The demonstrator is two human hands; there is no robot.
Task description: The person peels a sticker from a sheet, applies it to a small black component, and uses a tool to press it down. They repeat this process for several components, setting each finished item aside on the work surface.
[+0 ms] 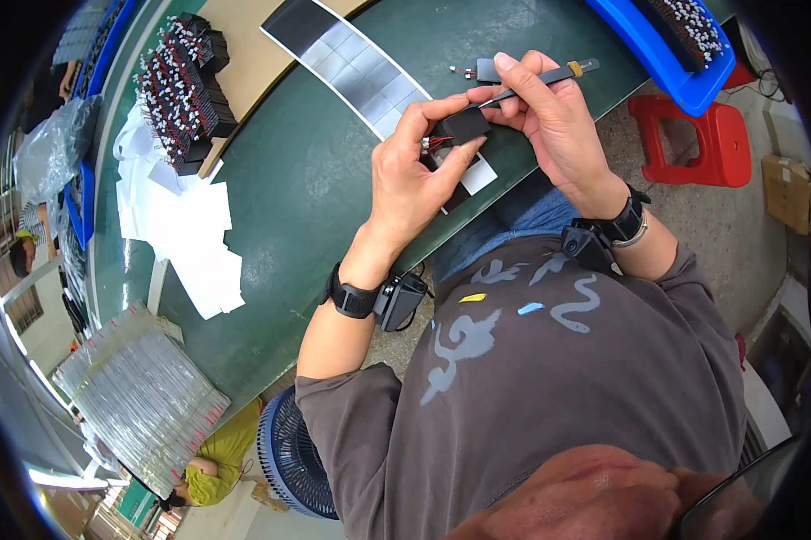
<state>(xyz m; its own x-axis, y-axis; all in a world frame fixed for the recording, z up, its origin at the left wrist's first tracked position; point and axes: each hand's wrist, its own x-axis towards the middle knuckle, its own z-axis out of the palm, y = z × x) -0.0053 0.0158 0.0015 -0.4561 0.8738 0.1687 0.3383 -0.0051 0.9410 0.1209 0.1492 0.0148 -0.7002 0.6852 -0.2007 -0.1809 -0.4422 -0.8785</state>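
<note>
My left hand [403,171] grips a small black block [466,127] between thumb and fingers; red and black wires with a white plug come out of its left side. In my right hand [554,117] is a pair of dark tweezers [583,67], slanting down so that the tips meet the block's upper edge. Whether the tips pinch anything is too small to tell. Just beyond my right fingers lies a second wired block [487,70] on the green table [288,180]. A long sheet of dark and grey panels [356,65] runs beneath my left hand, its white end [480,178] near the table edge.
Many wired black blocks [185,99] stand at the far left, beside loose white papers [189,238]. A stack of clear plastic pieces [144,391] sits at the near left, above a blue fan [290,459]. A blue tray [707,94] and red stool [729,144] are right. Another person [216,463] is lower left.
</note>
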